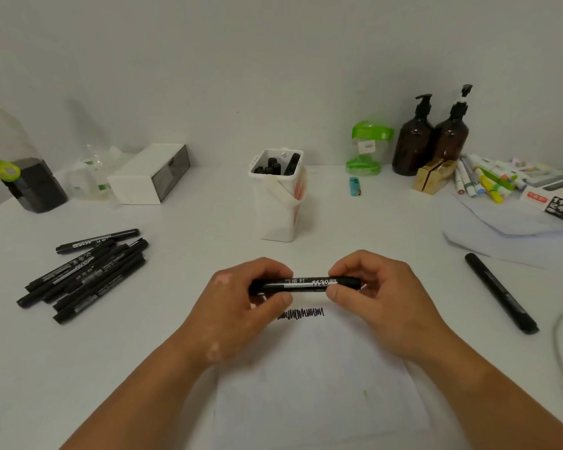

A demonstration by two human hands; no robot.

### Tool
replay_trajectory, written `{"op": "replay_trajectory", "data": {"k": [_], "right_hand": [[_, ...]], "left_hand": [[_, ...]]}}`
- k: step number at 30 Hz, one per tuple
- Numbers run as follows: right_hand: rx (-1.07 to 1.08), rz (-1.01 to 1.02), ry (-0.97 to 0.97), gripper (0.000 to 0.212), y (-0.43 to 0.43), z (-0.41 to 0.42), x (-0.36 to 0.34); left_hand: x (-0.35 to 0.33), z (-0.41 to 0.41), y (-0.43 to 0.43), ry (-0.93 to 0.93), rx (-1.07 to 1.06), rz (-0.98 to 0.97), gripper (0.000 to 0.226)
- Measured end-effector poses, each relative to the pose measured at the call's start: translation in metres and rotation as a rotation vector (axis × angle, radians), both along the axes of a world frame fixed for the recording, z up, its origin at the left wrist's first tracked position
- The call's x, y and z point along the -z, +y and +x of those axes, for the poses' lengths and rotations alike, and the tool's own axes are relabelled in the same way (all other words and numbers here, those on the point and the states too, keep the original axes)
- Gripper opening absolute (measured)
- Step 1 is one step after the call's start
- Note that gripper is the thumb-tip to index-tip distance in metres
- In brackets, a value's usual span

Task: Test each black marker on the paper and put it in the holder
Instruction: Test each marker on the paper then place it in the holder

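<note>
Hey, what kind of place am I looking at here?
Probably a home or office desk against a plain wall: a white table holding loose markers, a marker holder and two pump bottles.

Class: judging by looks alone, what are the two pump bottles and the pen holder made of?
Pump bottles: dark brown, glossy, see-through; glass or plastic, the look leaves it open.
Pen holder: white, opaque, matte with moulded rounded edges; probably plastic.

Looks like a home desk or small office corner, not a lab. White bench (182, 319) against a bare wall, stationery clutter: loose black markers (85, 274), white pen holder (278, 203), coloured highlighters (481, 181). Household bits too: two amber pump bottles (431, 141), a lighter (355, 186), a plastic bottle (10, 157).
</note>
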State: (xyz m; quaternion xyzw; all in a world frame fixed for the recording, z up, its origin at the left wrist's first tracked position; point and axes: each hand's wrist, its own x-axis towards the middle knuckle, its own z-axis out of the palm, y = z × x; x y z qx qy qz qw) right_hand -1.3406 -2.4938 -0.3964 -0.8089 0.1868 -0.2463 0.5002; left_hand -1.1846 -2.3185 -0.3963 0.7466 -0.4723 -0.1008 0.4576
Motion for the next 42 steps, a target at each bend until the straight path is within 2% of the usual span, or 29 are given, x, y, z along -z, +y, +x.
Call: {"op": "replay_trajectory", "data": {"k": [3,5,7,10,13,16,23,34,39,42], "right_hand": [[-0.008,0.017,-0.026,0.015,0.005,0.001,-0.001],[-0.026,0.032,-0.045,0.016,0.009,0.001,-0.001],[-0.03,0.084,-0.079,0.015,0.012,0.003,-0.002],[-0.072,0.219,-0.107,0.011,0.015,0.003,-0.005],[-0.167,0.358,-0.06,0.016,0.02,0.003,-0.006],[-0.182,0.399,-0.038,0.02,0.024,0.003,-0.005],[-0.234,0.371,-0.064,0.029,0.021,0.001,-0.007],[-0.266,0.313,-0.108,0.025,0.02,0.0,-0.008],[-0.174,0.334,-0.095,0.029,0.024,0.002,-0.006],[-0.136,0.32,-0.076,0.021,0.025,0.005,-0.004]], "left_hand": [[0.0,-0.009,-0.003,-0.274,0.106,0.08,0.019],[0.001,-0.013,-0.005,-0.348,0.135,0.114,0.018],[0.001,-0.016,-0.006,-0.324,0.153,0.125,0.02],[0.002,-0.023,-0.009,-0.327,0.146,0.157,0.035],[0.004,-0.029,-0.011,-0.374,0.117,0.147,0.045],[0.005,-0.034,-0.012,-0.397,0.119,0.151,0.051],[0.003,-0.036,-0.012,-0.326,0.128,0.15,0.051],[0.003,-0.035,-0.013,-0.289,0.131,0.142,0.051],[0.008,-0.039,-0.016,-0.341,0.072,0.071,0.044],[0.011,-0.036,-0.018,-0.323,0.052,0.045,0.041]]}}
